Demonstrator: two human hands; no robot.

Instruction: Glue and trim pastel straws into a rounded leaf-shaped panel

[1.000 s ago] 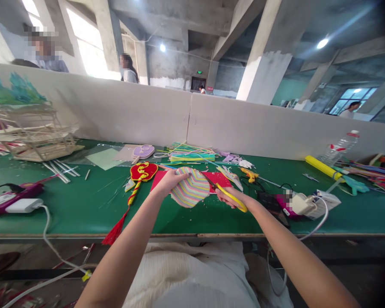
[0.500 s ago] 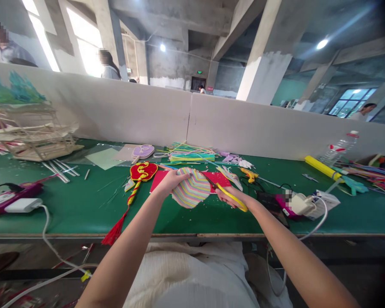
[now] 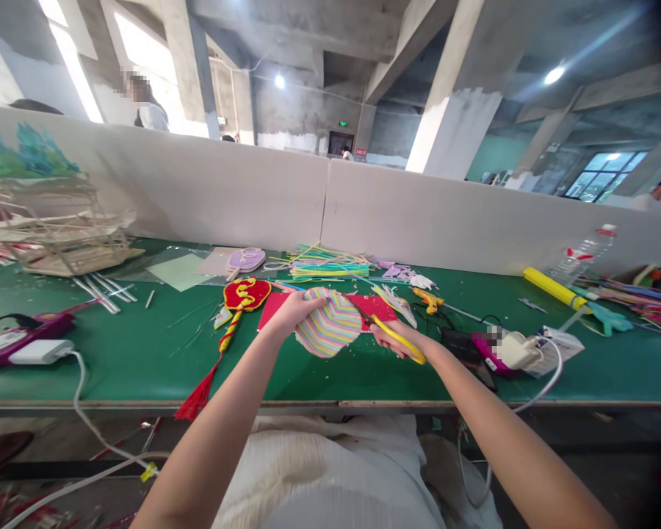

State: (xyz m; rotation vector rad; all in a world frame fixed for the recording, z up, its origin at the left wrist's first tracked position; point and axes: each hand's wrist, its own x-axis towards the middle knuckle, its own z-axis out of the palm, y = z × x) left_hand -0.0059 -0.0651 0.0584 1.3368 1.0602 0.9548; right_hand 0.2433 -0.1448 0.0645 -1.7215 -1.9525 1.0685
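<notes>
My left hand [image 3: 296, 308] pinches the upper left edge of a rounded piece striped in pink, yellow, white and grey [image 3: 330, 329], held just above the table. In my right hand [image 3: 392, 339] is a pair of scissors with yellow handles [image 3: 405, 344]; its dark blades meet the piece's upper right edge. A red sheet [image 3: 383, 308] lies behind and under the striped piece. To the left rests a red and yellow fan-shaped ornament [image 3: 247, 295] with a red tassel [image 3: 198, 393].
Colored pipe-cleaner-like strips [image 3: 330, 263] lie at the back by the white partition [image 3: 419, 213]. A yellow glue gun [image 3: 428, 300], power strips [image 3: 496, 353] and a plastic bottle [image 3: 589, 253] are to the right. A tiered rack [image 3: 60, 235] stands far left. Small scraps dot the green table [image 3: 297, 382].
My hands, the striped piece and the scissors stay almost in place. Beyond the partition, a person on the left has moved further left, another has left view, and one at right has shifted right.
</notes>
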